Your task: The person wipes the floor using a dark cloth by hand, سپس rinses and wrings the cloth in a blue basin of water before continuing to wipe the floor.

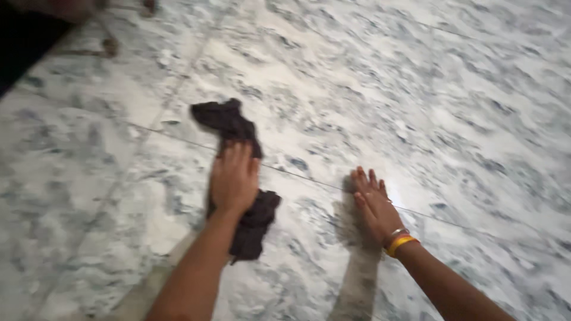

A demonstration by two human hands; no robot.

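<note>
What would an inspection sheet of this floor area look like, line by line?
Surface: marble floor, white with grey veining, thin joint lines.
Job's things: dark cloth, crumpled, lying on the floor.
Clutter: small brownish bits at top left, too blurred to identify.
Hands: left hand pressed flat on the cloth; right hand flat on bare floor, bangles at the wrist.
Cables: nothing seen.
Surroundings: dark area at top left corner.

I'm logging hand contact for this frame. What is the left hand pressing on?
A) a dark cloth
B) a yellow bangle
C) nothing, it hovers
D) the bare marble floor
A: the left hand lies flat on the dark cloth, which is spread on the marble floor.
</note>
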